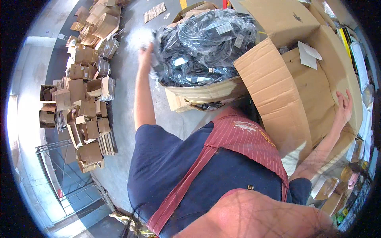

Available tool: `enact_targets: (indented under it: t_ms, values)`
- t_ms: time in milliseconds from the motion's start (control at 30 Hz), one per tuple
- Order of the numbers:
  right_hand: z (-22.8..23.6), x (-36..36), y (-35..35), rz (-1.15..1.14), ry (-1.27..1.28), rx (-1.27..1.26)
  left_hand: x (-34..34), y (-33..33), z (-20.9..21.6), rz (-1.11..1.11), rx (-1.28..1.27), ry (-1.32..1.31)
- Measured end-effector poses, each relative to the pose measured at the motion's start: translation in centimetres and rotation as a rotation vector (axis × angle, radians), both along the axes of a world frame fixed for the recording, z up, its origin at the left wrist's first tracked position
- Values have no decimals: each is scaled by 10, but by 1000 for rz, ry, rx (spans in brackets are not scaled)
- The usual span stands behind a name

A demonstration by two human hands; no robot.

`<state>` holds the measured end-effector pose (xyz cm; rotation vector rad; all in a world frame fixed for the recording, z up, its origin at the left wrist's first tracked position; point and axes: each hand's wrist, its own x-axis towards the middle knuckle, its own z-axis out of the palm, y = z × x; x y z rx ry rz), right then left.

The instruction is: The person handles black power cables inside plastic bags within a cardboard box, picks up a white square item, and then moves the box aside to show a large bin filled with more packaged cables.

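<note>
My left hand [146,53] is closed on a clear plastic bag [158,61] with something dark inside, at the left edge of a heaped carton. The bag and my fingertips are partly blurred by glare and motion. The carton [210,90] is piled high with clear bags [214,35] of black, cable-like coils, some bearing white labels. On the right, my right hand [344,107] holds nothing, its fingers apart, over the right side of a large open cardboard box [279,91]. Inside that box lies a folded white paper [308,56].
Stacks of opened cardboard boxes [85,107] stand along the left on pallets. A metal frame cart [59,178] is at the lower left. A flat cardboard piece [154,12] lies on the grey floor [123,158]. Shelved goods [359,59] line the far right.
</note>
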<state>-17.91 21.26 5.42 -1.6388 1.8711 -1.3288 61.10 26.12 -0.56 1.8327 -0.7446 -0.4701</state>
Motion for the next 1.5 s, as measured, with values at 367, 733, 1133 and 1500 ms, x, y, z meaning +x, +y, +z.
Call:
enact_targets:
  t_ms: [367, 733, 1133, 1500]
  values:
    - [-1, -4, 2, 15, -82, 3, 24, -64, -52, -173, 988, -748]
    - [5, 10, 5, 20, -155, 6, -157, -141, 47, -523, 460, -1244]
    - [-6, -7, 4, 7, -186, -28, -125, -67, 57, -396, 5, -50]
    - [-6, -13, 3, 0, -189, -41, -78, -12, 29, 23, -305, 316]
